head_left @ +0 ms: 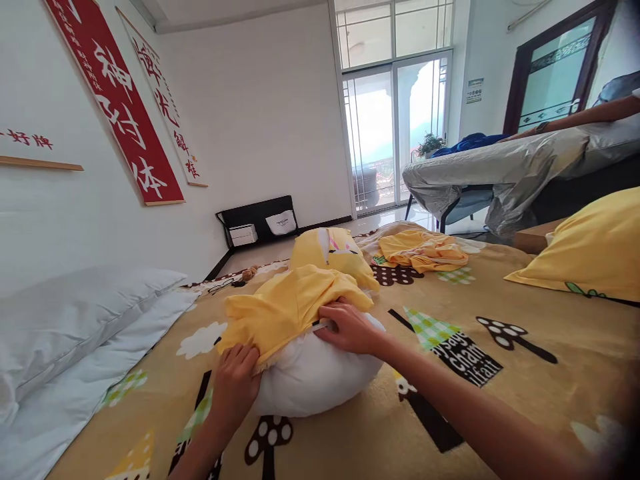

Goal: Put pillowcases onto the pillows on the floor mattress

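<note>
A white pillow (313, 373) lies on the patterned bed cover (500, 413) in front of me, its far end inside a yellow pillowcase (290, 300). My left hand (235, 383) grips the pillowcase's open edge at the pillow's left side, fingers curled. My right hand (347, 328) pinches the same edge on top of the pillow, fingers closed on the fabric.
A grey-white pillow (75, 313) lies at the left by the wall. A crumpled yellow cloth (423, 250) and a yellow-cased pillow (590, 250) lie farther off on the cover. Another person's arm (585, 117) rests on a silver-covered table (500, 173) at the right.
</note>
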The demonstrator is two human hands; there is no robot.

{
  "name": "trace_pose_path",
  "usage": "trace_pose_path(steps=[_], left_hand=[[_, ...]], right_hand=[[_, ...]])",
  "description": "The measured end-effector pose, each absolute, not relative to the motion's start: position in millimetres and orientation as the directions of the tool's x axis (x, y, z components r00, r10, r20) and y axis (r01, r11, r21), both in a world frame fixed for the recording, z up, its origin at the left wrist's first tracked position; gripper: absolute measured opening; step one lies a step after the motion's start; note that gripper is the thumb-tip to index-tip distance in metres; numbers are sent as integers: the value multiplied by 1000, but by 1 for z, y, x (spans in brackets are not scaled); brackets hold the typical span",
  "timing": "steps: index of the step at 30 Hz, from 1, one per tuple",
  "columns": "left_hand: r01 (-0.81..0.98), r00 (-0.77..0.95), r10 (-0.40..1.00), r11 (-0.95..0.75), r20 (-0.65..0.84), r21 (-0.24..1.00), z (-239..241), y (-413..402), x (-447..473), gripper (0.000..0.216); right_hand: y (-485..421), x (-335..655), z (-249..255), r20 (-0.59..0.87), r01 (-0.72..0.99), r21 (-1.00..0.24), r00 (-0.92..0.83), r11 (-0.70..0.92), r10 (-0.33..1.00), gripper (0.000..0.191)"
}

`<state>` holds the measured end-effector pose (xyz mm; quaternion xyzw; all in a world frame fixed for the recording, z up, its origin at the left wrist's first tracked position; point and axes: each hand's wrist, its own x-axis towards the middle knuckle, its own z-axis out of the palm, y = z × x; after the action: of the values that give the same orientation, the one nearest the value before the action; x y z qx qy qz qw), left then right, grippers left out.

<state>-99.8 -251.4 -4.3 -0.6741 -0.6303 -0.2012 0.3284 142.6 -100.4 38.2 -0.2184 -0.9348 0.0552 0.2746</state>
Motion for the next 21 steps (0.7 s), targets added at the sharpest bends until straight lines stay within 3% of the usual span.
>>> trace_pose_path(steps=[2,4,9,13,17,21], left_hand=[[964,193,587,34,786,-262,-13,-252,-96,23],[960,230,484,28,844,-278,-14,-247,-90,26],[975,204,219,-137,954,-177,7,-222,-70,28],[979,113,79,-182,990,-97,32,-207,-58,30],[948,-156,-149,-301,976,105,68,-203,-42,34],[803,-542,-376,-497,752,330,114,-203,-24,40]], right_hand=[[-103,160,36,466,288,-230,-806,930,365,34],[-106,172,30,456,317,-183,-811,931,366,50],[-106,166,15,500,560,-164,-663,812,558,20],[-99,152,47,639,645,-176,-500,743,585,15],[-109,147,124,767,683,-88,-418,725,487,13],[-148,134,217,807,704,-11,-413,710,422,14]])
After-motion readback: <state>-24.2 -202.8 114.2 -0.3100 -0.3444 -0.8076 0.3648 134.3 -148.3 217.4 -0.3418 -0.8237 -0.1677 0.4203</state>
